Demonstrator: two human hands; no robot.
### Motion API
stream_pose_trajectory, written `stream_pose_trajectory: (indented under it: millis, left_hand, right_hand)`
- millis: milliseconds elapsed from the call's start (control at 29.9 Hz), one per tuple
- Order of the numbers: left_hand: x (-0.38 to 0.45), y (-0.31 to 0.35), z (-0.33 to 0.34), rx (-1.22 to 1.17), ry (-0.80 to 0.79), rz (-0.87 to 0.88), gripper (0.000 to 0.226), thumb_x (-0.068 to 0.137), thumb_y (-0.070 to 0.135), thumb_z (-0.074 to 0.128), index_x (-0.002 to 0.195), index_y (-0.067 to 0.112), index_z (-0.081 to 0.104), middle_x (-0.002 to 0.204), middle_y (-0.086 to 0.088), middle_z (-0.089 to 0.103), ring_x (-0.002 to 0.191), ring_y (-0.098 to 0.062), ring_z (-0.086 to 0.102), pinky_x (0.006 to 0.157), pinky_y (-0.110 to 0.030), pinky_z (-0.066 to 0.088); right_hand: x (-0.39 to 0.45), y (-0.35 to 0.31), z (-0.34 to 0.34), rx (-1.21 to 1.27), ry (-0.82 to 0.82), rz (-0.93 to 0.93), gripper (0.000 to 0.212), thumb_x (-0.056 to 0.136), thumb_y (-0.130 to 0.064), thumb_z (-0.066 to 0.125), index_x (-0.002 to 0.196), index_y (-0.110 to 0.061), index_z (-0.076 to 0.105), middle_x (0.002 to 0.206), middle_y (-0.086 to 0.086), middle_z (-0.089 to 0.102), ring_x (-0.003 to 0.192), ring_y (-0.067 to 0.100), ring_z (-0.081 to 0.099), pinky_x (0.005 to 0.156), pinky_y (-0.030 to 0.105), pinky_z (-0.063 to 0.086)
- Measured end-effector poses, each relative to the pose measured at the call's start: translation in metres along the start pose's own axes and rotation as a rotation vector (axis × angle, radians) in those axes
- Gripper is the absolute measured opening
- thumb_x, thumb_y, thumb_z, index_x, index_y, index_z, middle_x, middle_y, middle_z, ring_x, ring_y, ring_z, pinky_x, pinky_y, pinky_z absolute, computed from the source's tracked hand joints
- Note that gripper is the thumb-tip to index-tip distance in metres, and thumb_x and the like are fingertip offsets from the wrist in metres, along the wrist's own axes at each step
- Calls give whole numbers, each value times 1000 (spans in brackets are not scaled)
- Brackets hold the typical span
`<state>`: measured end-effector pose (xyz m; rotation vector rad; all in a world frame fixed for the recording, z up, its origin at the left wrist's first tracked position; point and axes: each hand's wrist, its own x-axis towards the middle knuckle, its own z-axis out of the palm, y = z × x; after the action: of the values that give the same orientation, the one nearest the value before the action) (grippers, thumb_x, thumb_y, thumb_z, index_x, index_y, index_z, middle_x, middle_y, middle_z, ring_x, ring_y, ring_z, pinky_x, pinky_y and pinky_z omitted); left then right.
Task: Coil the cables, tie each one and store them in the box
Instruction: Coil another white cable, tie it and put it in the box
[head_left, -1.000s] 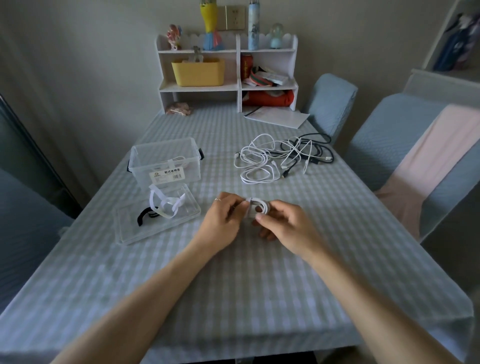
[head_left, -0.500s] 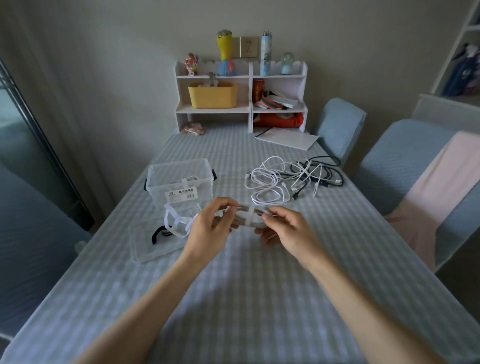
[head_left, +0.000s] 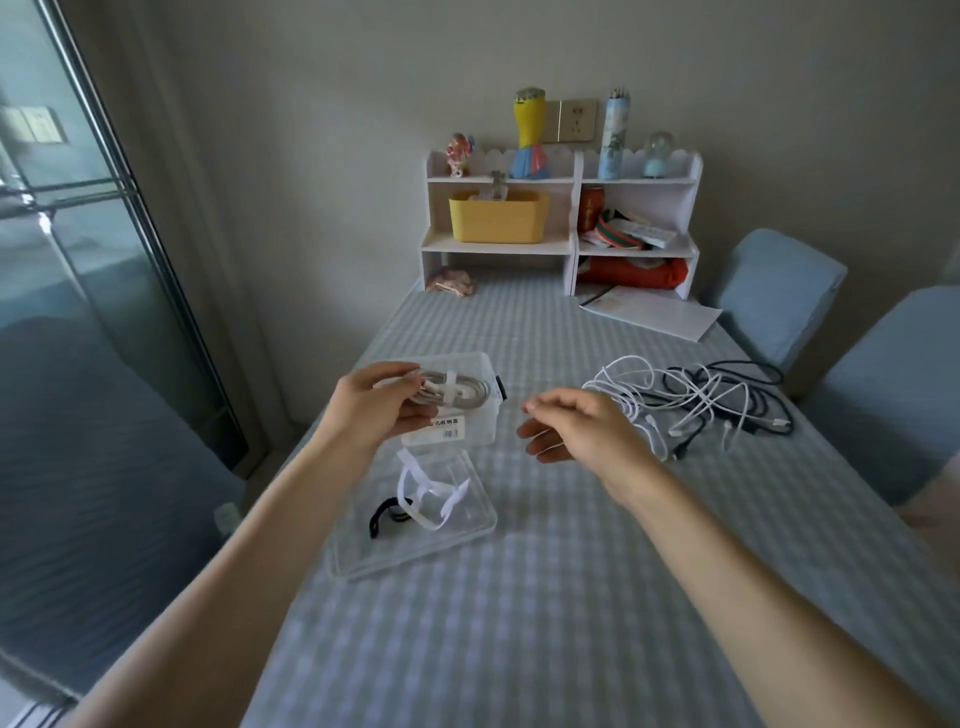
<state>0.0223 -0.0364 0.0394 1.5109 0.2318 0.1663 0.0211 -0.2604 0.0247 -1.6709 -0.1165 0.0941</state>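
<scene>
Checked tablecloth (head_left: 545, 597) — left hand (head_left: 382, 402) grip holding tied cable coil (head_left: 454, 392) over clear box (head_left: 470, 436); right hand (head_left: 582, 431) grip slack.

A bench (head_left: 571, 623) under a pale checked cloth stands against a plain grey wall (head_left: 337, 104), with a white shelf unit (head_left: 574, 218) at its far end, glass doors (head_left: 78, 260) on one side and blue-covered chairs (head_left: 769, 291) on the other.
</scene>
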Motion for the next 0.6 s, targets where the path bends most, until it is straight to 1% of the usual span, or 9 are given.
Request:
stream_pose_trajectory:
  millis: [134, 234, 301, 401, 434, 468, 501, 568, 601]
  left_hand:
    - [52, 8, -6, 37, -3, -73, 15, 94, -1, 60, 109, 0, 62, 83, -20, 70, 68, -28, 70, 68, -37, 63]
    - [77, 13, 2, 137, -55, -146, 13, 95, -7, 53, 101, 2, 59, 72, -18, 67, 55, -22, 69, 62, -35, 60]
    - [91, 10, 6, 232, -85, -198, 17, 96, -9, 46, 98, 0, 60, 72, -18, 67, 51, -20, 68, 62, -33, 60]
    - [116, -2, 6, 335, -108, -281, 17, 94, -8, 47, 104, -10, 62, 83, -24, 69, 60, -26, 71, 67, -37, 62]
    - [123, -6, 8, 438, -103, -285, 17, 94, -2, 52, 105, -9, 63, 87, -22, 70, 69, -29, 72, 74, -40, 62]
    - [130, -9, 8, 633, -101, -251, 17, 94, 8, 58, 102, -6, 65, 89, -19, 71, 78, -29, 72, 80, -41, 61]
    - [134, -11, 9, 887, -108, -191, 22, 94, 20, 63, 95, -2, 66, 87, -13, 71, 81, -27, 70, 81, -38, 59]
    - [135, -11, 12, 1307, -99, -58, 36, 93, 39, 62, 77, 8, 60, 75, -3, 64, 68, -18, 61, 63, -31, 50]
    - [136, -13, 13, 1403, -92, -8, 39, 94, 42, 60, 71, 11, 56, 71, 0, 59, 63, -15, 55, 56, -27, 42]
  right_hand:
    - [22, -9, 11, -42, 3, -9, 14, 96, -15, 61, 94, -5, 70, 84, 11, 75, 67, 18, 68, 63, 27, 56]
    - [32, -9, 15, -58, 12, -8, 13, 96, -16, 61, 93, -7, 71, 82, 8, 75, 69, 19, 69, 64, 28, 57]
    - [36, -7, 16, -66, 16, -4, 13, 96, -16, 62, 93, -7, 71, 82, 8, 75, 68, 18, 69, 63, 28, 57]
    - [37, -3, 13, -90, 22, -2, 13, 96, -16, 62, 91, -8, 71, 81, 8, 75, 66, 17, 70, 62, 27, 57]
    - [37, -1, 11, -95, 27, 0, 13, 96, -16, 62, 90, -8, 71, 81, 8, 75, 66, 17, 69, 61, 26, 57]
    - [37, 1, 9, -95, 32, 4, 13, 96, -15, 62, 89, -9, 71, 80, 8, 75, 65, 17, 69, 60, 25, 56]
    - [37, 3, 7, -95, 38, 11, 12, 96, -14, 62, 88, -9, 70, 78, 7, 74, 63, 16, 68, 58, 24, 55]
    - [36, 8, 3, -96, 52, 24, 12, 95, -14, 62, 87, -10, 70, 78, 7, 74, 62, 16, 68, 57, 23, 55]
    - [34, 11, 0, -98, 57, 29, 11, 95, -13, 62, 88, -9, 70, 78, 8, 74, 63, 17, 68, 58, 24, 55]
